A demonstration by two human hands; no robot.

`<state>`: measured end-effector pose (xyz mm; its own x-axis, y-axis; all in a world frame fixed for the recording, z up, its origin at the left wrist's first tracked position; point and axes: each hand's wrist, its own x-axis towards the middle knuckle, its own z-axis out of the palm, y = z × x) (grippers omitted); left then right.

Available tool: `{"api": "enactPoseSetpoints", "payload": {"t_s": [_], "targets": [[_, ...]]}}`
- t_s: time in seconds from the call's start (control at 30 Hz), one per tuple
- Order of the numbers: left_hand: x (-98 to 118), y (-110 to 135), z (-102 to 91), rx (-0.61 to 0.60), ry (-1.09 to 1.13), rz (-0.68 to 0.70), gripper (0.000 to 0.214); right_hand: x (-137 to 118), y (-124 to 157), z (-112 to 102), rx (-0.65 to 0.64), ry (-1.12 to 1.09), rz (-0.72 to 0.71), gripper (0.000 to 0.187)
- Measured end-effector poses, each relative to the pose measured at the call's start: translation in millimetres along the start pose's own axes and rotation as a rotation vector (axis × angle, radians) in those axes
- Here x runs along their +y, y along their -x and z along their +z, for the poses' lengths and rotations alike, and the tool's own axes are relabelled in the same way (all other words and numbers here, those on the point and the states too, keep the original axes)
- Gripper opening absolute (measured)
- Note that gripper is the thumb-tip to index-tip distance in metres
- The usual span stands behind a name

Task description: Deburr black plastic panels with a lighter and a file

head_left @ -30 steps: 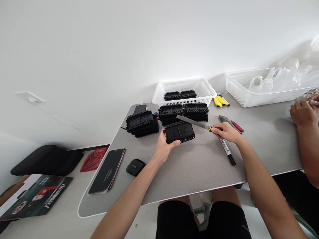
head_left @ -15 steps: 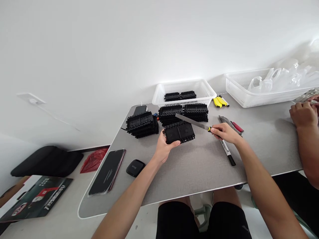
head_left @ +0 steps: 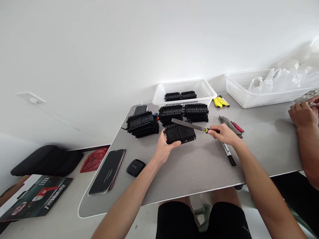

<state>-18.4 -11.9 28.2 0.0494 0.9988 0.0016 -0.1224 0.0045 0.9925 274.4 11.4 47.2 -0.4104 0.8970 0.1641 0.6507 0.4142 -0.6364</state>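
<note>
My left hand (head_left: 165, 147) grips a flat black plastic part (head_left: 179, 134) by its left end, thumb along the front edge, holding it tilted above the table. In my right hand (head_left: 221, 132) is a flat metal file (head_left: 190, 125) with a black and yellow handle. Its blade lies across the far edge of the part; whether it touches is hard to tell. Just behind stand stacks of similar black parts (head_left: 170, 114), with another stack (head_left: 142, 123) to the left.
A white basket (head_left: 184, 87) with black parts stands at the wall; another basket (head_left: 270, 94) holds plastic bags. Yellow-handled tools (head_left: 219, 101), a marker (head_left: 228, 153), a grey glove (head_left: 230, 125), a phone (head_left: 107, 172) and a black case (head_left: 136, 167) lie around. A co-worker's hand (head_left: 302, 114) is at right.
The file has moved left and a little lower over the part, and my right hand has shifted left with it. My left hand and the part have hardly moved.
</note>
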Motion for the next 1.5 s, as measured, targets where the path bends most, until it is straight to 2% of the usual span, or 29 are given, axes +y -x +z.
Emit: {"api": "enactPoseSetpoints", "payload": {"t_s": [0.23,0.43,0.63,0.77,0.87,0.97,1.13,1.23,1.37,1.5], "targets": [[-2,0,0.2,-0.011,-0.038,0.003,0.072,5,3,-7,0.063,0.058,0.041,0.039],[-7,-1,-0.5,-0.006,-0.107,0.043,0.073,-5,-2,4,-0.066,-0.002,-0.009,0.040],[-11,-4,-3.3,-0.007,-0.105,0.049,0.073,5,3,-8,-0.060,-0.047,0.089,0.037],[-13,-5,-2.9,-0.009,-0.119,0.056,0.075,-10,-1,5,-0.065,-0.088,0.044,0.038],[-14,-4,-1.9,-0.007,-0.132,0.065,0.075,-20,-5,15,-0.129,-0.088,0.004,0.038],[-15,-5,-2.1,-0.008,-0.144,0.061,0.074,-16,-4,11,-0.155,-0.114,0.060,0.038],[-17,-7,-5.9,0.007,-0.143,0.071,0.074,-6,3,-4,-0.105,-0.152,0.184,0.039],[-17,-7,-7.2,0.006,-0.153,0.059,0.073,-14,1,2,-0.091,-0.148,0.117,0.038],[-15,-6,-6.1,0.004,-0.177,0.073,0.072,-25,-3,14,-0.141,-0.147,0.039,0.036],[-10,-5,-4.4,0.018,-0.132,0.064,0.071,-14,-2,9,-0.123,-0.114,0.067,0.037]]}}
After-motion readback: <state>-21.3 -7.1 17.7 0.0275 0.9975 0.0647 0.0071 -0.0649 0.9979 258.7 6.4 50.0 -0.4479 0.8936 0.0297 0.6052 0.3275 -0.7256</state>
